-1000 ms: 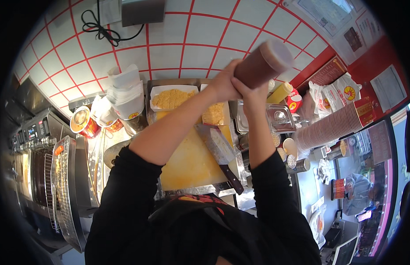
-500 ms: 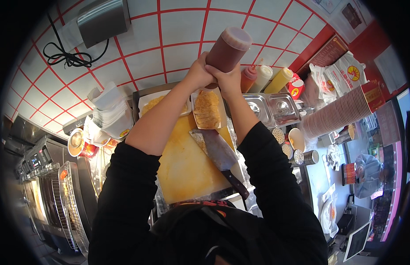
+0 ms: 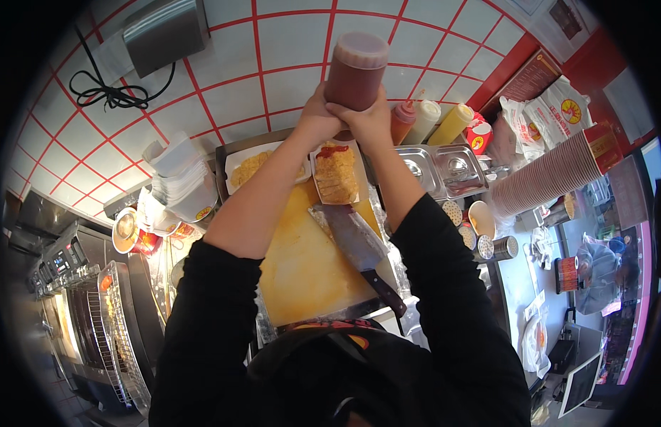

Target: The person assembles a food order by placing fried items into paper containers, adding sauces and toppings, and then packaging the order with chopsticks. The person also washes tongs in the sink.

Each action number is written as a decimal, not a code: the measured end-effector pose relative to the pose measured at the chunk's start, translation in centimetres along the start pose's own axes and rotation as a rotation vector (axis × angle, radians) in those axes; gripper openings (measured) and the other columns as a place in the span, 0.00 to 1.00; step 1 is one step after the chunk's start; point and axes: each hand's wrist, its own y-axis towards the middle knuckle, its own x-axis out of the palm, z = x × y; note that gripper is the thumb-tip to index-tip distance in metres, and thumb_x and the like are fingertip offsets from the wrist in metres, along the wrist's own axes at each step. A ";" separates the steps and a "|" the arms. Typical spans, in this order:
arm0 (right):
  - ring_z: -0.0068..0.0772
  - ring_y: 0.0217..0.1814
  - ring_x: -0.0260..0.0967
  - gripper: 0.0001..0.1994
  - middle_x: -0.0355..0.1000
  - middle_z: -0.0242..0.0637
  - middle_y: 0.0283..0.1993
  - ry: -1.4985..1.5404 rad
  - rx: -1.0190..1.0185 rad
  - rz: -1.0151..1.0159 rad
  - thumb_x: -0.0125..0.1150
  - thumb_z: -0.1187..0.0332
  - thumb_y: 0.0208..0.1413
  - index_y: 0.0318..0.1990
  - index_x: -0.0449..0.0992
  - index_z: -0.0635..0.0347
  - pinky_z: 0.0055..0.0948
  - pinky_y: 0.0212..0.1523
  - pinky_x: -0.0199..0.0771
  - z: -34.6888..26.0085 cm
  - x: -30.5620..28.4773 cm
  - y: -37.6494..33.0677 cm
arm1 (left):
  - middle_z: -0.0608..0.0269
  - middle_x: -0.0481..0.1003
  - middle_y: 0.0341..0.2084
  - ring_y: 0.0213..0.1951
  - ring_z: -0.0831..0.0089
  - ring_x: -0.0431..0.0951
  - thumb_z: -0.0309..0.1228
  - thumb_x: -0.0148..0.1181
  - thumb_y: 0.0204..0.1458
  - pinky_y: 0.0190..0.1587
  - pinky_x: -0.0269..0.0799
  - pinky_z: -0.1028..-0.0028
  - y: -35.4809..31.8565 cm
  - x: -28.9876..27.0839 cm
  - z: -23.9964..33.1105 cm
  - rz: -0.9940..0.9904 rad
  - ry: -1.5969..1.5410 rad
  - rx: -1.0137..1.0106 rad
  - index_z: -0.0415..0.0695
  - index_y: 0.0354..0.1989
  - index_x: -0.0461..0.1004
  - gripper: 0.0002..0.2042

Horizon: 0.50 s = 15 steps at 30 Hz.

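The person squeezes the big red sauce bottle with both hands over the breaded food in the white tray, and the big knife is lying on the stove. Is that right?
Almost. The knife is not on a stove: the head view shows it lying on the yellow cutting board. The rest holds: both hands grip the upturned red sauce bottle over the breaded food in its white tray.

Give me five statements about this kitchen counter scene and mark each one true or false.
1. Both hands, the left hand and the right hand, grip the dark red squeeze bottle. True.
2. The bottle is held upright with its nozzle up. False: it is upside down, nozzle toward the breaded cutlet.
3. The cleaver lies on the cutting board. True.
4. The cutlet bears no sauce. False: red sauce lies on its far end.
5. The stack of paper cups stands upright at the person's left. False: it lies tipped over at the right.
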 end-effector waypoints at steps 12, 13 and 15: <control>0.38 0.44 0.70 0.35 0.71 0.44 0.42 0.029 0.054 -0.019 0.76 0.67 0.26 0.45 0.63 0.64 0.34 0.46 0.70 0.0 -0.6 -1.7 | 0.56 0.71 0.45 0.49 0.64 0.71 0.29 0.73 0.26 0.52 0.66 0.69 -1.5 1.1 -0.7 0.032 -0.070 -0.034 0.41 0.52 0.59 0.39; 0.38 0.44 0.70 0.34 0.71 0.44 0.42 0.035 0.076 -0.027 0.76 0.67 0.27 0.45 0.63 0.63 0.34 0.46 0.70 0.0 -1.0 -1.9 | 0.58 0.68 0.49 0.52 0.66 0.69 0.21 0.68 0.31 0.52 0.66 0.69 -1.6 1.4 -0.8 -0.011 -0.020 -0.057 0.43 0.57 0.57 0.38; 0.38 0.44 0.70 0.34 0.71 0.44 0.42 0.018 0.087 -0.021 0.76 0.66 0.27 0.45 0.63 0.63 0.34 0.46 0.70 0.2 -1.1 -2.3 | 0.58 0.68 0.49 0.51 0.66 0.69 0.22 0.69 0.31 0.52 0.66 0.69 -1.9 1.3 -1.0 -0.005 0.026 -0.072 0.43 0.57 0.57 0.39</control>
